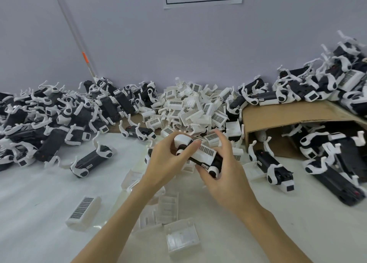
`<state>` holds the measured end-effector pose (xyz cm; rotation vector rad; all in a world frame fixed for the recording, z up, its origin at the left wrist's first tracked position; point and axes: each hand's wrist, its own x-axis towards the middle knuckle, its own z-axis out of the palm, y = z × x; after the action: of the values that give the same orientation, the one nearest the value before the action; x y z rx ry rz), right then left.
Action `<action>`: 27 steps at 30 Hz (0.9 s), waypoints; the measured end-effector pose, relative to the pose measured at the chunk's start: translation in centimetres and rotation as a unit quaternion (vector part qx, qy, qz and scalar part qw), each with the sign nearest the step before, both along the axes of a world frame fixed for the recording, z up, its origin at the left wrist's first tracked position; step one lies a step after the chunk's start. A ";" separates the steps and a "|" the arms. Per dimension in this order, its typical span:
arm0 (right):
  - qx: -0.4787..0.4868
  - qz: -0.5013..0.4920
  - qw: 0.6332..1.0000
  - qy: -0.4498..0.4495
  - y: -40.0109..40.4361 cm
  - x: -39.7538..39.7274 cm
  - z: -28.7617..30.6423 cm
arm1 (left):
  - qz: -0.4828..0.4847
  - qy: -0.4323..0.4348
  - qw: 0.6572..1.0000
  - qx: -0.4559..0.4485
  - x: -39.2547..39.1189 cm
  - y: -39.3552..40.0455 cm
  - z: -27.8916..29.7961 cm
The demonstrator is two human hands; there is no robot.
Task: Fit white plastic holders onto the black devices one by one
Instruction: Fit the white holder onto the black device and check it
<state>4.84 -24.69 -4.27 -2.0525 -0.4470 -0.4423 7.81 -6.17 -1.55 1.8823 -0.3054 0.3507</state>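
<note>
Between our two hands, above the middle of the bench, we hold one black device [206, 161] with a white holder [204, 152] sitting on its upper face, barcode label up. Our left hand [168, 163] curls around the far end, its fingertips [196, 143] reaching over the holder's edge, which we judge steadies the body while the part is pressed home. Our right hand [224, 173] cradles the near end from below, thumb underneath, while its upper fingers arch loosely over the holder without clearly touching it. Whether the holder is fully seated we cannot tell; it looks aligned along the device, so the fitting seems nearly done. Just beyond our hands lies the heap of loose holders [190, 111], close enough to reach for the next one. Along the far left edge sits a pile of devices with white clips [49, 115], and a similar pile [317, 88] rises on the far right, partly on a cardboard box [288, 115] that shelters more. We cannot say which pile is finished stock. Near the front edge lie a labelled holder [83, 213] and several clear plastic trays [181, 237], apart from the work. The pale bench [39, 193] carries everything.
</note>
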 end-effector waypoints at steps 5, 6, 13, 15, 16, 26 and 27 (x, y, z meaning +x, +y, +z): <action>-0.013 0.011 1.000 0.001 -0.2 -0.3 0.2 | -0.010 -0.019 0.997 0.071 -0.3 0.1 0.1; -0.015 0.015 1.000 0.002 -0.2 -0.4 0.2 | -0.039 0.021 0.999 0.019 -0.4 -0.2 0.1; -0.025 -0.027 0.998 -0.050 0.8 -0.7 0.5 | 0.020 0.044 0.997 -0.063 -0.5 -1.2 0.2; -0.024 -0.027 0.998 -0.052 0.8 -0.5 0.7 | 0.038 0.040 0.996 -0.073 -0.7 -1.5 0.3; -0.026 -0.027 0.998 -0.055 0.7 -0.4 0.8 | 0.038 0.037 0.996 -0.078 -0.8 -1.7 0.2; 0.120 0.051 0.988 0.085 -0.2 0.3 0.2 | 0.064 0.009 0.996 -0.060 -0.8 -1.3 1.1; 0.148 0.063 0.981 0.113 -0.2 0.4 0.4 | 0.067 0.008 0.995 -0.076 -0.8 -1.0 1.3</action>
<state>5.29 -24.92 -3.91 -1.7500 -0.3476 -0.1822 6.99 -7.16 -0.25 1.7586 -0.1377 0.4363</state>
